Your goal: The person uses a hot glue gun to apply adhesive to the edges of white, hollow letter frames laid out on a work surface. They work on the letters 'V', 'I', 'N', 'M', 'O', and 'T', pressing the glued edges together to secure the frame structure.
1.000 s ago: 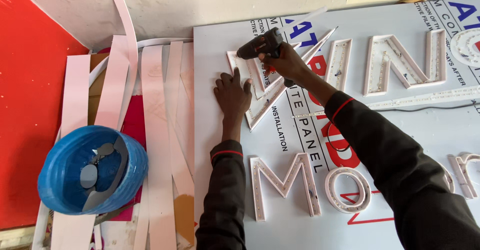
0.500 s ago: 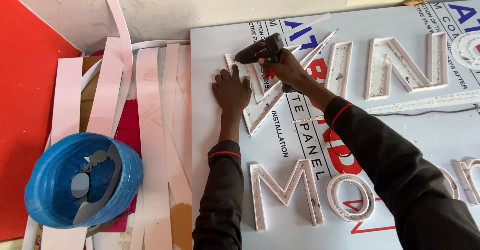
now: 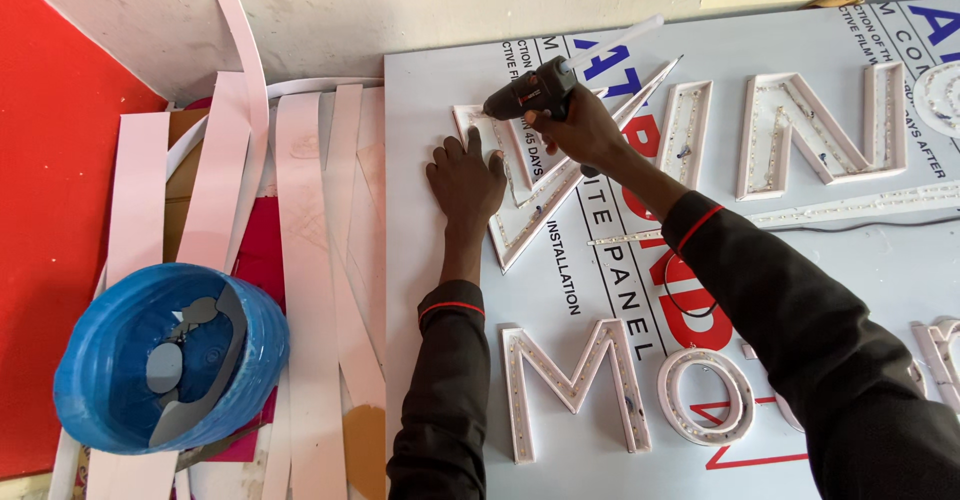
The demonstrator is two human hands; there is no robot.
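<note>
My right hand [image 3: 583,132] grips a black glue gun [image 3: 530,92] with a white glue stick poking out its back. The nozzle points left at the top left corner of a white V-shaped channel letter [image 3: 520,222] with small lights inside. My left hand [image 3: 466,182] lies flat, fingers spread, on the left arm of that letter, pressing it onto the grey panel [image 3: 420,260]. Both of my sleeves are black with a red cuff line.
More white channel letters lie on the panel: an I [image 3: 686,132] and N [image 3: 820,135] to the right, an M [image 3: 575,385] and O [image 3: 705,395] below. Pale pink strips [image 3: 310,260] are piled left of the panel, beside a blue plastic tub [image 3: 165,360] and a red sheet [image 3: 50,220].
The view has drifted slightly, so everything sits a little further left. The glue gun and both hands stay at the same letter, with the nozzle nearer its upper left corner.
</note>
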